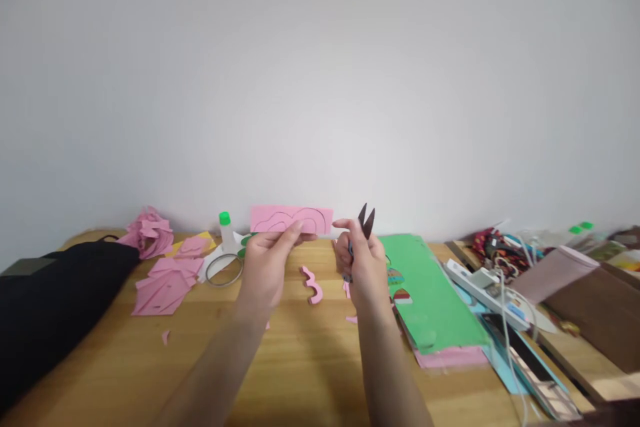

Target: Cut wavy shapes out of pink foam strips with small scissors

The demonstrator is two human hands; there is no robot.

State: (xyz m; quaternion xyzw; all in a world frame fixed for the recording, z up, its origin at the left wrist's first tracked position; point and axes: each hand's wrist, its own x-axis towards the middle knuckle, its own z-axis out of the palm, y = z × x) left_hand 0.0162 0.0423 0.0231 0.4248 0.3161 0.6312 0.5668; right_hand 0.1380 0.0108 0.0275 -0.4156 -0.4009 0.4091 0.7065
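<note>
My left hand (270, 260) pinches the lower edge of a pink paper strip (265, 217), which bears dark curved outlines. In my right hand (364, 260) is a pair of scissors (368, 221), its dark blades parted and pointing up. The right index finger stretches toward the strip's right end, with a small gap between. Below and between the hands, a pink cut-out shaped like a 3 (313, 285) lies on the wooden table (300, 360). A few small pink scraps (351, 319) lie near my right wrist.
Pink paper pieces (165, 283), a glue stick (226, 230) and a tape roll (224, 270) are at left, beside black fabric (75, 300). Green sheets (430, 300), a power strip (485, 293) with a white cable, and a phone (517, 347) lie at right. A wall stands behind.
</note>
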